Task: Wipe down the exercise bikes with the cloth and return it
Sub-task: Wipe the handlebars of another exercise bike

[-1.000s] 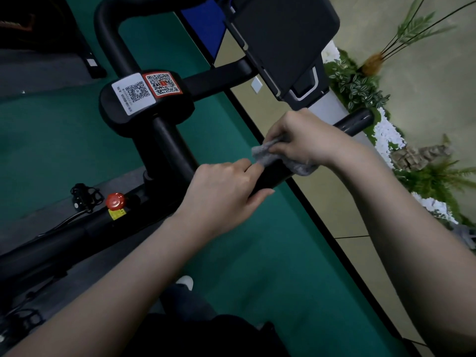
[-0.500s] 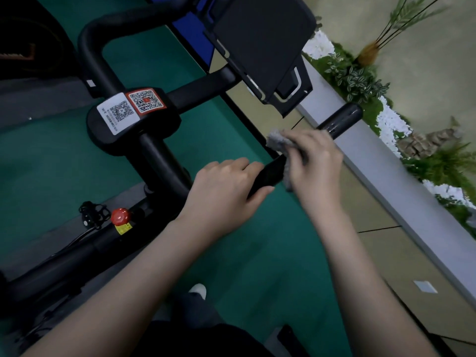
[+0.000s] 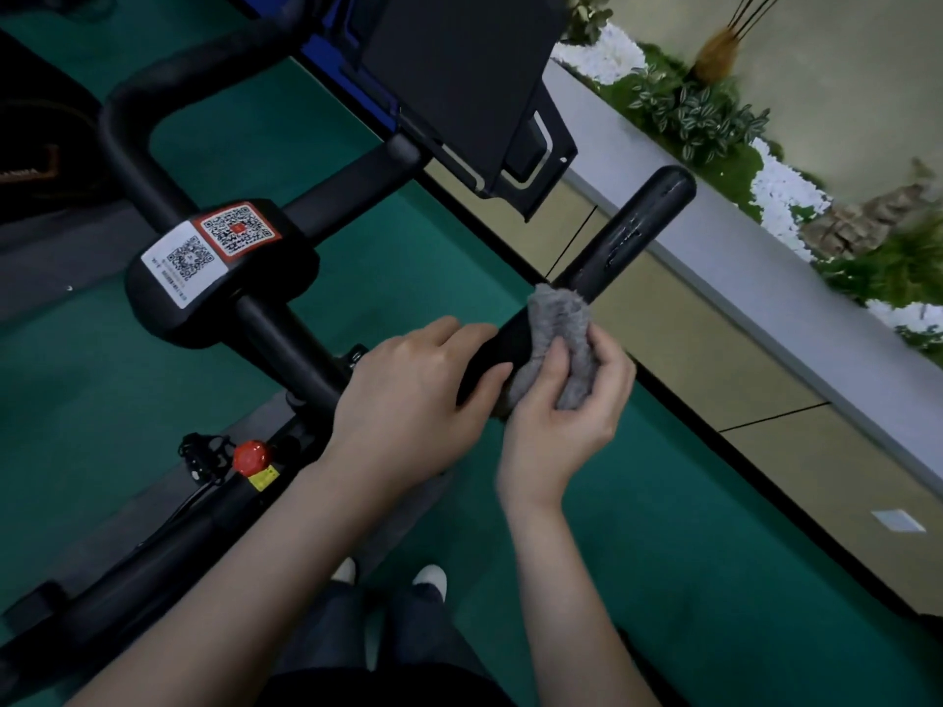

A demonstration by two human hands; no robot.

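A black exercise bike fills the left and middle of the head view, with its right handlebar grip pointing up and right. My left hand grips the handlebar near its bend. A grey fluffy cloth is wrapped around the bar just beyond it. My right hand holds the cloth from below, thumb and fingers curled round it and the bar. The outer part of the grip, past the cloth, is bare. The bike's centre block carries two QR stickers.
A black tablet holder stands above the handlebar. A red knob sits on the frame at lower left. Green floor mat lies underneath. A low grey ledge with plants and white pebbles runs along the right.
My right hand slid the cloth down the grip toward my left hand and turned to hold it from underneath. More of the outer grip is now uncovered. My left hand stayed put.
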